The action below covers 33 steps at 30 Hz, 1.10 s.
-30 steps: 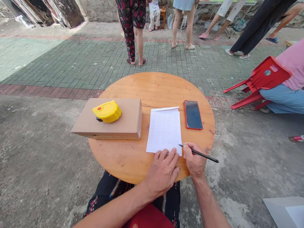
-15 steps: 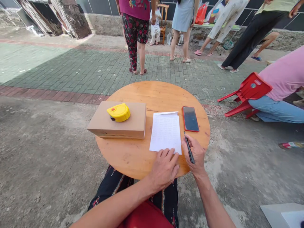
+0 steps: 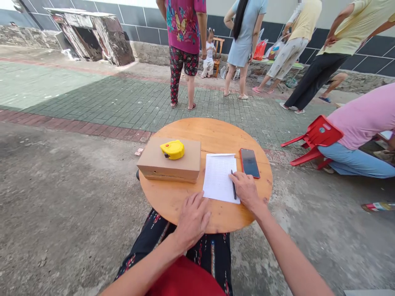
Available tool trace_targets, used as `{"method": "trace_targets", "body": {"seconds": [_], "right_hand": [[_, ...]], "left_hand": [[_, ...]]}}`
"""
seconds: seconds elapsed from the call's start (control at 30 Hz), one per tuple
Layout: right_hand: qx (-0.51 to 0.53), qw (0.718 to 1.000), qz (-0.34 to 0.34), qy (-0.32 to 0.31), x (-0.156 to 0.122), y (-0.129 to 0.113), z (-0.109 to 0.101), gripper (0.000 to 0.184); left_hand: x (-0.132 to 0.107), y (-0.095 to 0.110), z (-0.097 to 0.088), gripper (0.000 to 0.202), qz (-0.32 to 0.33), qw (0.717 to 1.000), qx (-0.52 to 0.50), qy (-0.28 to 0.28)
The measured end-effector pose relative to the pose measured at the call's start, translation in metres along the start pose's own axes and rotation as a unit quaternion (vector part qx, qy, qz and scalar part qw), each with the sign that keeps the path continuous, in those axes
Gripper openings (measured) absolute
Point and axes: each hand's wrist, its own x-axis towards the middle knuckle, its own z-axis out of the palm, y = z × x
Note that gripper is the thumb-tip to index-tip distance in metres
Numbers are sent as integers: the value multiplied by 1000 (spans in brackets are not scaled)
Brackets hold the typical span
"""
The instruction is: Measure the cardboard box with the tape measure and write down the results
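Note:
My right hand is at the right edge of a printed white sheet, its fingertips closed on a black pen that lies along the paper. Flat and with fingers stretched out, my left hand rests at the near edge of the round wooden table, its fingertips by the sheet's lower left corner. Just beyond my right hand is a phone in a red case. On the left, a yellow tape measure sits on top of a brown cardboard box.
Several people stand across the paved strip, near a wall. A person in a pink shirt sits at the right beside a red plastic chair. A bottle lies on the concrete. My legs are under the table's near edge.
My right hand has turned over and brought the pen down onto the sheet. My left hand has slid off the paper towards the left. The view has tilted upward.

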Motion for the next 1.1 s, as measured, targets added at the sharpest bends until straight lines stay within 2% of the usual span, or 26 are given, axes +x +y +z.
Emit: {"method": "trace_targets", "body": {"seconds": [0.13,0.23,0.37,0.53,0.73,0.9,1.0,1.1], "right_hand": [[3,1000,17,4,-11,5,2,47],[9,998,61,25,-26,2,1,43],[41,992,102,64,-43,-20,-2,36],[68,988,121,75,-44,-41,1,28],[72,985,123,95,-41,-37,11,28],[68,975,125,174,-48,-34,18,31],[92,964,115,221,-49,-36,17,30],[153,954,92,240,-40,-46,3,27]], "left_hand": [[1,-5,5,37,-6,1000,8,-8],[2,-5,9,37,-6,1000,14,-15],[2,-4,11,40,-6,1000,25,-15],[4,-1,13,39,-13,999,36,-14],[13,2,18,40,-13,999,36,-11],[10,5,10,44,-18,1000,8,-21],[-9,-5,0,45,-3,1000,-25,9],[-33,-33,-17,41,-15,995,-45,89]]}}
